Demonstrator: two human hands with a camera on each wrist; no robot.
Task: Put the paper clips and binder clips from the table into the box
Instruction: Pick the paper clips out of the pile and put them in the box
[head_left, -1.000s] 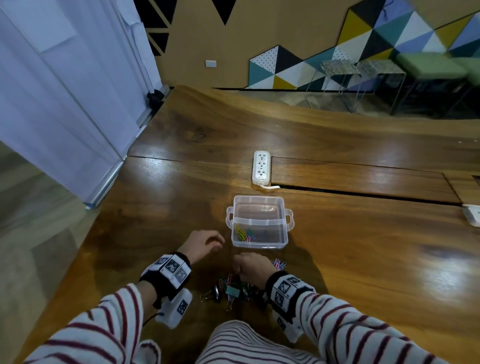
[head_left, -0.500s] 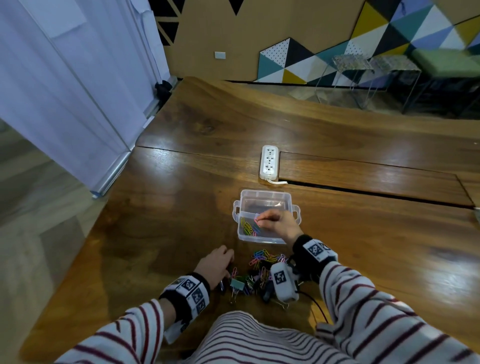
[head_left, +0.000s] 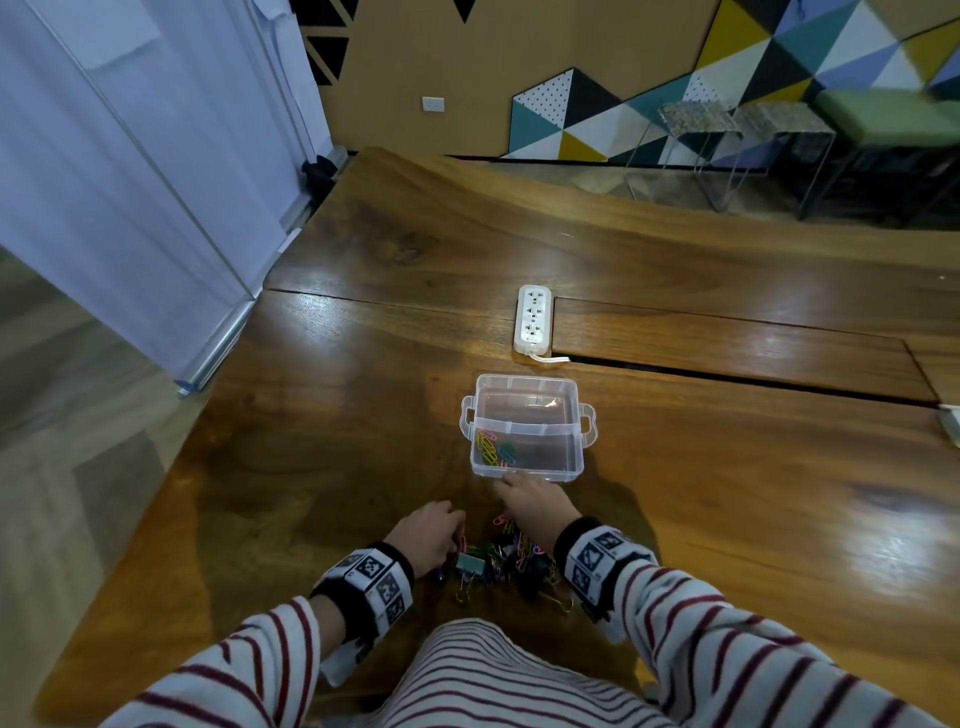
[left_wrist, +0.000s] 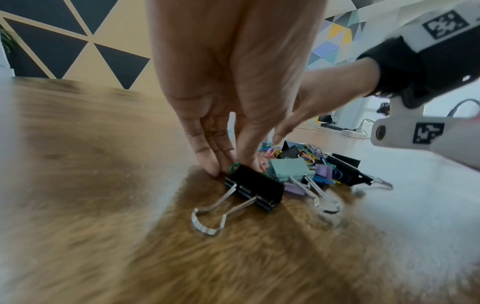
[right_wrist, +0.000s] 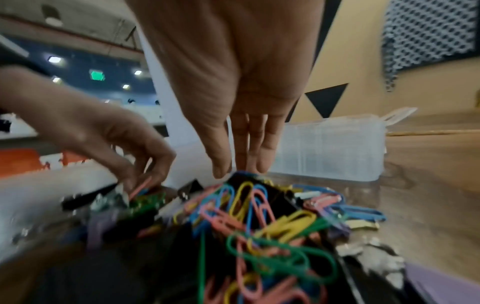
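Observation:
A clear plastic box (head_left: 525, 382) stands on the wooden table, with a few coloured paper clips (head_left: 493, 449) in its near left corner. A pile of paper clips and binder clips (head_left: 498, 561) lies just in front of it. My left hand (head_left: 436, 530) is at the pile's left edge, beside a black binder clip (left_wrist: 255, 186), and pinches a pink paper clip (right_wrist: 140, 188) between its fingertips. My right hand (head_left: 519, 493) hovers over the pile's far side near the box's front wall. Its fingers (right_wrist: 221, 164) point straight down and hold nothing.
A white power strip (head_left: 532, 319) lies behind the box, at the end of a long slot (head_left: 727, 374) in the table. The table's left edge drops to the floor beside a white curtain (head_left: 130, 182). Stools (head_left: 727, 135) stand beyond the far edge.
My right hand went from the pile to the box, and is now back over the pile with nothing in it. My left hand moved right, into the pile.

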